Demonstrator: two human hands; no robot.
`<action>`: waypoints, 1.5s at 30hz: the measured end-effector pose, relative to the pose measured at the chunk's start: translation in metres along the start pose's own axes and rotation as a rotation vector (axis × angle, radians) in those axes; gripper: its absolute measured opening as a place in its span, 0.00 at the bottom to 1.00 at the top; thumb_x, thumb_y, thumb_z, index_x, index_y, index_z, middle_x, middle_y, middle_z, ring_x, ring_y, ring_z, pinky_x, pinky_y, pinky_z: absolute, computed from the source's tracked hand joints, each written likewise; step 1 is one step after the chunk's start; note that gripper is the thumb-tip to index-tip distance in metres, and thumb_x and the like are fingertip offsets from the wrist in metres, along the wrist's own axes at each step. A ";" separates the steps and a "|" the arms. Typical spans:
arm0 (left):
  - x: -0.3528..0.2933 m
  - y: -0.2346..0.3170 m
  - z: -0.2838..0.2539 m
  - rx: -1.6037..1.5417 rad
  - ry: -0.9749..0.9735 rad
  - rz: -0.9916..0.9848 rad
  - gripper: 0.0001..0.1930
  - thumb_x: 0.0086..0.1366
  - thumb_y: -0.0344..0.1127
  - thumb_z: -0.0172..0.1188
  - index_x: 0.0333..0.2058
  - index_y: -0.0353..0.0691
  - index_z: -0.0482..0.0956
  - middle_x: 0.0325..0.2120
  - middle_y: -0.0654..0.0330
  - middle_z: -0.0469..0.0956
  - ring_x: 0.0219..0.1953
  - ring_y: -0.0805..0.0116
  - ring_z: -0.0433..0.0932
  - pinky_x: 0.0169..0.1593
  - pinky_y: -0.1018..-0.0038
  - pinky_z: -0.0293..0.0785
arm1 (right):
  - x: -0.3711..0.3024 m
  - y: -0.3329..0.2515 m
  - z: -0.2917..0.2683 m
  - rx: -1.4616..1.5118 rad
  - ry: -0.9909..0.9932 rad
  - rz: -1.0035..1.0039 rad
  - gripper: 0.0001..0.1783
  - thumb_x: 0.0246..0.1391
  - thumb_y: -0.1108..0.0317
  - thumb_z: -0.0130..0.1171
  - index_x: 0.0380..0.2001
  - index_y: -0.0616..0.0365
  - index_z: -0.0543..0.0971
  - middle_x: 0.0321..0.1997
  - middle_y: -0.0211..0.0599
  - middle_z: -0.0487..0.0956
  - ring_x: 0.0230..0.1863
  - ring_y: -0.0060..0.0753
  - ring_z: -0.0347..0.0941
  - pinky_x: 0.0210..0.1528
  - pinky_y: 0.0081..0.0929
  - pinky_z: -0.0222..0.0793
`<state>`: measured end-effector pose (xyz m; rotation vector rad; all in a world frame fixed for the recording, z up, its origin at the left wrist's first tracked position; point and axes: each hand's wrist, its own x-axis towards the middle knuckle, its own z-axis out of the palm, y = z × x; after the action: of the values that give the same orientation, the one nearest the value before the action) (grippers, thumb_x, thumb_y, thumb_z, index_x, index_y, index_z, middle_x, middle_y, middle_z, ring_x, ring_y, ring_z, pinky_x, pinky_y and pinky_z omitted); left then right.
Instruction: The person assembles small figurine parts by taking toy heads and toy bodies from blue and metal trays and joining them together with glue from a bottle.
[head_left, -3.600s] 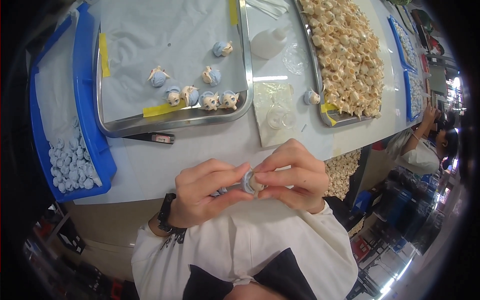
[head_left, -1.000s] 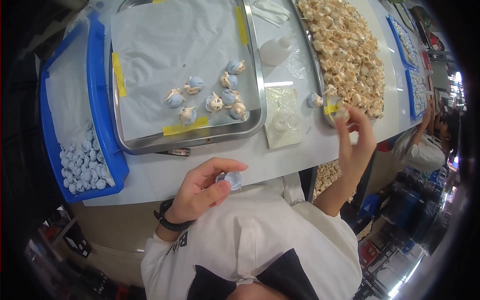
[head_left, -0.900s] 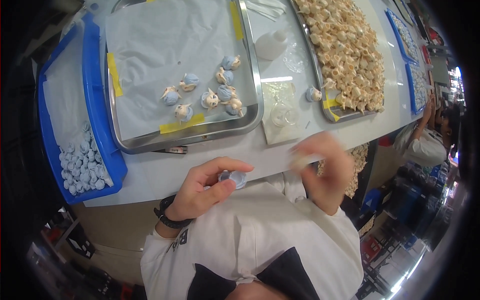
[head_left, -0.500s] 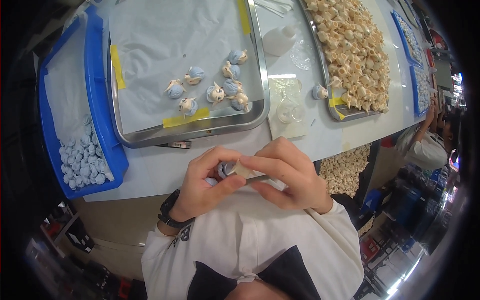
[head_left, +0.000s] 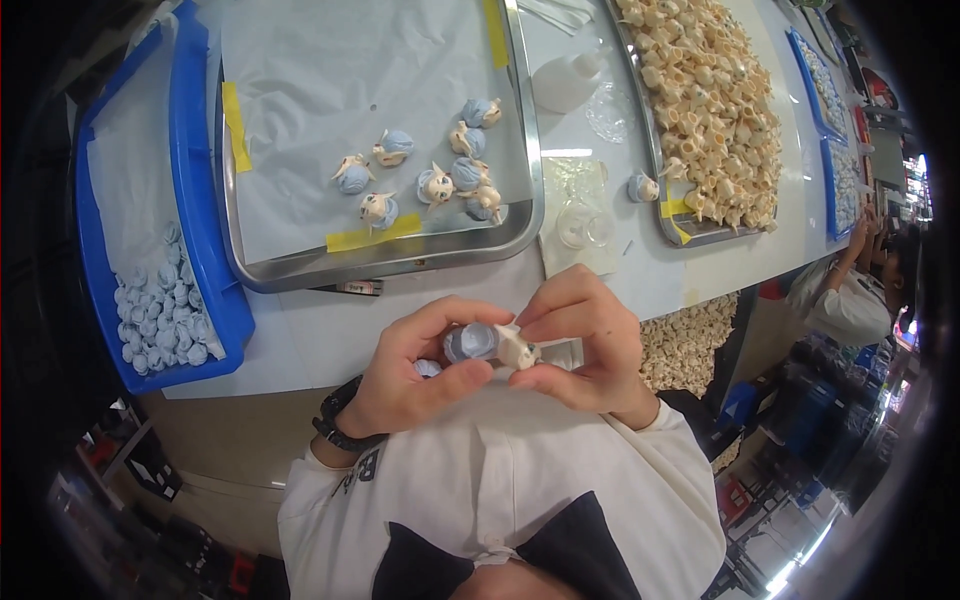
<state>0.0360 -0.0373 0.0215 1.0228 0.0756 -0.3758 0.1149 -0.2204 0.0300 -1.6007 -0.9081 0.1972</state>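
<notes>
My left hand (head_left: 425,362) is closed round a hollow grey-blue doll hair piece (head_left: 471,342), its open side showing. A second blue hair piece (head_left: 427,368) is tucked in the same palm. Close against the hollow piece, my right hand (head_left: 588,345) pinches a cream doll face piece (head_left: 516,347) with painted eyes between thumb and fingers. Something pale and flat (head_left: 566,354) shows behind it within the right hand; its kind is unclear. Beyond my hands, several assembled doll heads (head_left: 379,210) lie on a paper-lined metal tray (head_left: 400,264).
At left, a blue bin (head_left: 232,335) holds blue hair pieces (head_left: 165,320). A white bottle (head_left: 566,82) and clear round dish (head_left: 580,228) stand right of the tray. Farther right, a tray heaped with face pieces (head_left: 715,110) has one doll head (head_left: 642,187) beside it. Another person (head_left: 850,295) sits far right.
My hands have turned the pieces: the hair piece's hollow side and the painted face piece now show. My right fingers have shifted slightly to the right.
</notes>
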 end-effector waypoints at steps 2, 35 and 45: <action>0.003 -0.001 0.001 0.089 -0.015 0.054 0.19 0.60 0.30 0.52 0.50 0.33 0.67 0.35 0.64 0.70 0.31 0.83 0.68 0.35 0.84 0.65 | -0.002 0.000 0.001 -0.005 0.024 0.014 0.20 0.36 0.66 0.70 0.31 0.62 0.73 0.31 0.40 0.73 0.31 0.32 0.68 0.32 0.24 0.63; 0.001 0.008 -0.002 -0.034 0.078 -0.124 0.18 0.54 0.22 0.56 0.46 0.34 0.70 0.30 0.65 0.71 0.22 0.84 0.66 0.26 0.86 0.63 | 0.006 0.016 -0.042 -0.827 0.264 0.142 0.20 0.28 0.66 0.71 0.28 0.59 0.76 0.27 0.35 0.69 0.29 0.36 0.64 0.30 0.29 0.60; -0.001 -0.001 -0.005 -0.165 0.129 -0.048 0.17 0.58 0.26 0.51 0.48 0.34 0.66 0.33 0.61 0.71 0.21 0.82 0.66 0.25 0.85 0.63 | -0.003 0.022 -0.039 -0.771 0.321 0.145 0.19 0.30 0.71 0.71 0.29 0.63 0.75 0.27 0.37 0.72 0.28 0.32 0.68 0.32 0.23 0.64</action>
<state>0.0351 -0.0329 0.0180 0.8821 0.2440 -0.3411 0.1453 -0.2510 0.0195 -2.3252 -0.6414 -0.3484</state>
